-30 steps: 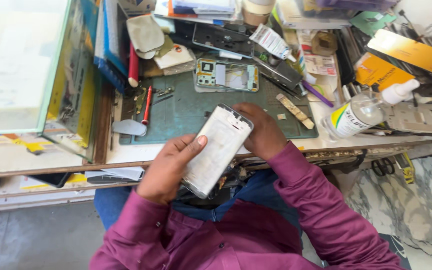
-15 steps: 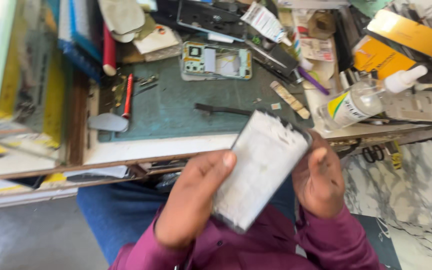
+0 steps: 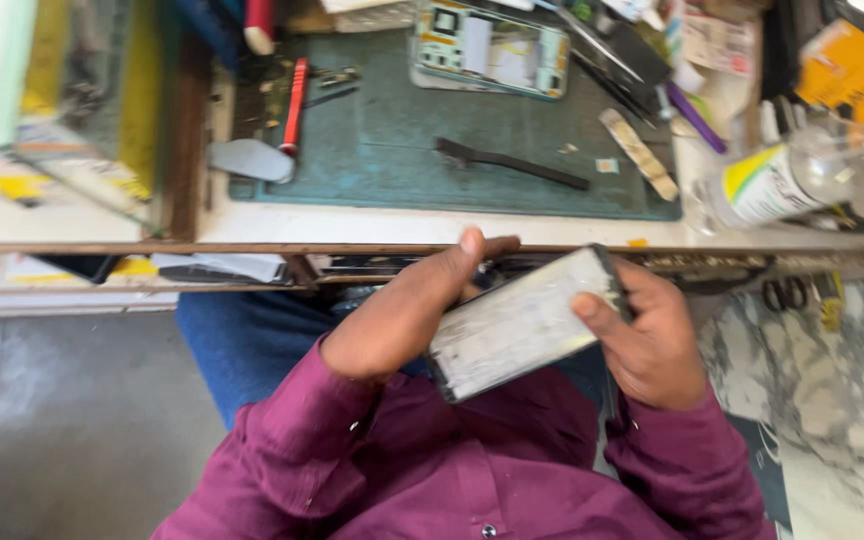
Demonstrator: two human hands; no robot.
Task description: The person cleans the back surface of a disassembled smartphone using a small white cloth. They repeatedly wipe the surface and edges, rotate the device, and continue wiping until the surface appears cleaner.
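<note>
Both my hands hold a flat rectangular phone panel [image 3: 522,322], grey-white and scuffed on its upper face, low over my lap in front of the bench edge. My left hand [image 3: 407,310] grips its near-left end, thumb stretched up along the far edge. My right hand [image 3: 647,335] clasps the right end, thumb pressed on the top face. The panel lies almost level, tilted up to the right. My sleeves are maroon.
A green cutting mat [image 3: 432,140] covers the bench, with an opened phone body [image 3: 490,58], a dark brush-like tool [image 3: 512,165], a red-handled screwdriver [image 3: 294,105], a metal scraper [image 3: 249,158] and a clear bottle [image 3: 782,180]. Scissors [image 3: 782,293] hang below the bench edge.
The panel has come down from above the mat to my lap and turned from upright to nearly level. Both hands stayed on it; the view has shifted nearer the bench.
</note>
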